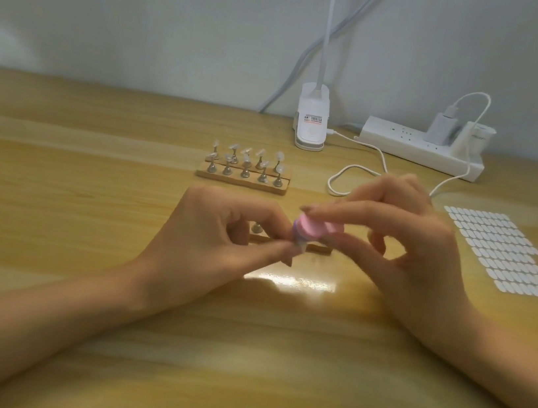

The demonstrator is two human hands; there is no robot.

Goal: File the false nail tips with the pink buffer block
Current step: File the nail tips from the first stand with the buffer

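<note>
L hand [218, 231] is pinching a blurred nail tip [299, 242] btwn thumb & forefinger, over mid-table. Pink buffer block [313, 229] is touching it from above-right, w/ R hand [419, 256] gripping the block by fingertips.

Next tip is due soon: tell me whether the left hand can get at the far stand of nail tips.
Probably yes: bare table lies between the left hand and the far stand. But its fingers pinch a tip against the pink buffer block.
</note>
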